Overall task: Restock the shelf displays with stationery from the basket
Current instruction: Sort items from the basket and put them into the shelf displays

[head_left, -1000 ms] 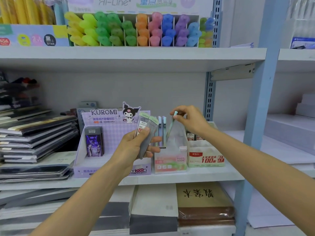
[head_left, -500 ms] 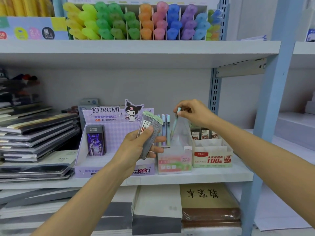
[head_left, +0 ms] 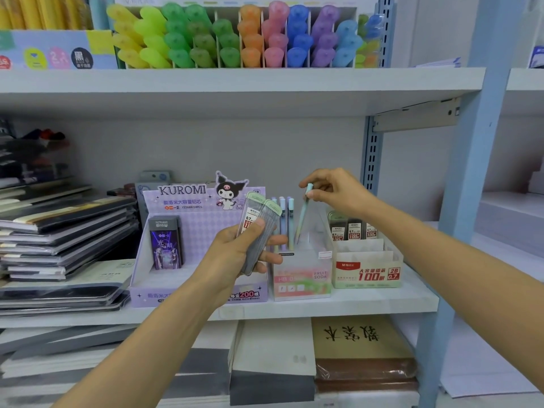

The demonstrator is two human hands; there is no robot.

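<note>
My left hand (head_left: 235,254) grips two clear pencil-lead cases with green caps (head_left: 260,228), held upright in front of the purple Kuromi display box (head_left: 203,225). My right hand (head_left: 335,191) pinches the top of a slim pastel lead tube (head_left: 303,216) that leans into the clear Fruit Soda display box (head_left: 303,278). A few more pastel tubes (head_left: 285,222) stand upright at the back left of that box. The basket is out of view.
A white-and-red 2B 0.7 lead box (head_left: 368,270) stands right of the Fruit Soda box. Stacked notebooks (head_left: 59,231) fill the shelf's left. Coloured highlighters (head_left: 235,36) line the upper shelf. A blue upright post (head_left: 471,201) stands at right. Books lie on the shelf below (head_left: 359,348).
My right hand has kept its pinch on the slim tube, shifting slightly over the Fruit Soda box. The left hand holds the two cases much as before. The camera has tilted slightly.
</note>
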